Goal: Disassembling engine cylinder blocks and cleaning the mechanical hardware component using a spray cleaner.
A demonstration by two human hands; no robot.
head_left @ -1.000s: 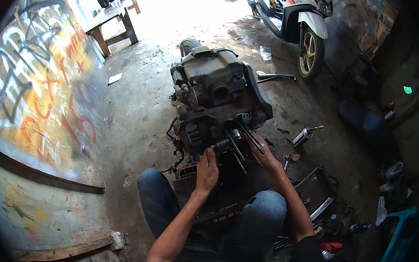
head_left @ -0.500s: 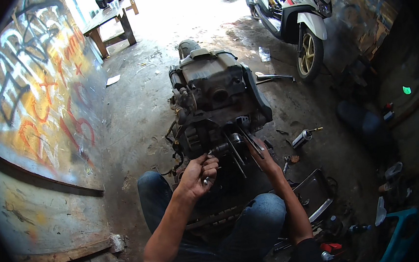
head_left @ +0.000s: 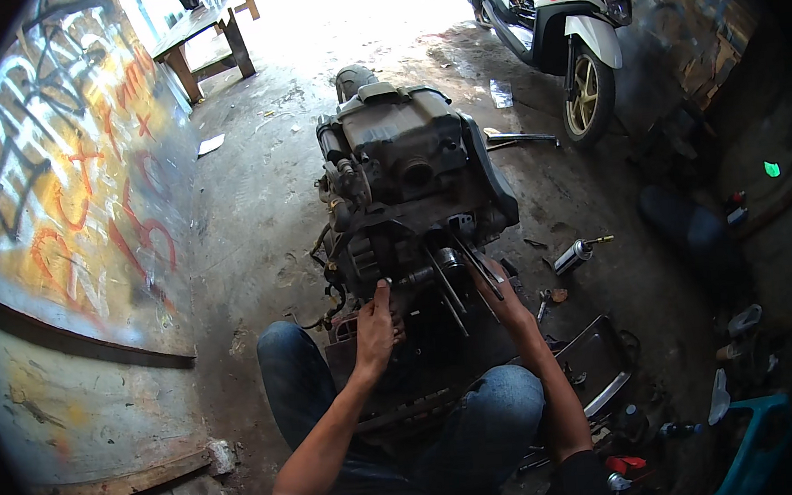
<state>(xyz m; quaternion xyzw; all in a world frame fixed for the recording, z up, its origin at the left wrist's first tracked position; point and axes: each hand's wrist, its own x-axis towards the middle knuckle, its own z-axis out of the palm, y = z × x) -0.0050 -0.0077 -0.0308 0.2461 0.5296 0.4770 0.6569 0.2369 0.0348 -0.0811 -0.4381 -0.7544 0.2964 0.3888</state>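
Left hand [head_left: 377, 335] turned thumb up, beside engine [head_left: 404, 144]

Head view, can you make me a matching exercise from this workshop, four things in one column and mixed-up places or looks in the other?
Things:
1. Engine unit
2. Scooter
3. Small can
4. Wooden table

Places and looks:
A. Upper right, with a white front fender
B. Upper left, beyond the far end of the painted wall
C. Dark, in the middle of the picture
D. Partly silvery, on the floor to the right of the engine unit

Right pairs: 1-C, 2-A, 3-D, 4-B
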